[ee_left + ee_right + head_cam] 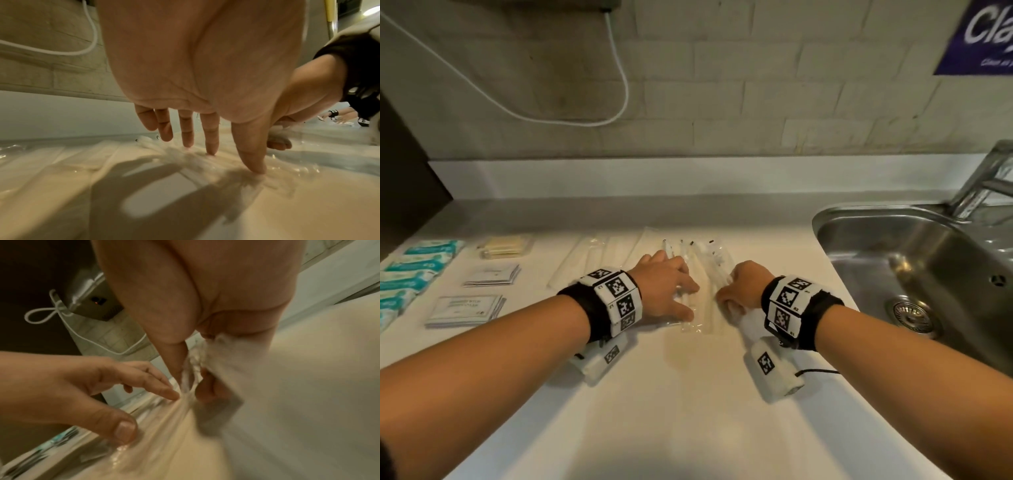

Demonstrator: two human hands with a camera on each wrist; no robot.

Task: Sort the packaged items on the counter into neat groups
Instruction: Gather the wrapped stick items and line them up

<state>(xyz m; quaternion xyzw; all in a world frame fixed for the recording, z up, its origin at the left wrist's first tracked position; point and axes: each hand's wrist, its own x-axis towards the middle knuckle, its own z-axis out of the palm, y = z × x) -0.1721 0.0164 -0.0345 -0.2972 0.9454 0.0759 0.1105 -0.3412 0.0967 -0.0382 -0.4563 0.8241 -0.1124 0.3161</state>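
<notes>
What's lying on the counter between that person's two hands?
In the head view, clear plastic sleeves holding long white items lie between the left hand and right hand. The left fingertips press them flat; the right pinches one.

A steel sink (866,219) with faucet (983,181), a white cable (619,68), and a purple sign (983,37).

Right wrist view: clear packets (197,366) motion-blurred; contents unreadable. Head view: right hand (743,287) fingertips hidden beneath knuckles. Teal packs (410,270) cut by left edge. Print on white sachets (465,308) too small to read. Purple sign (986,34) cropped at right edge
</notes>
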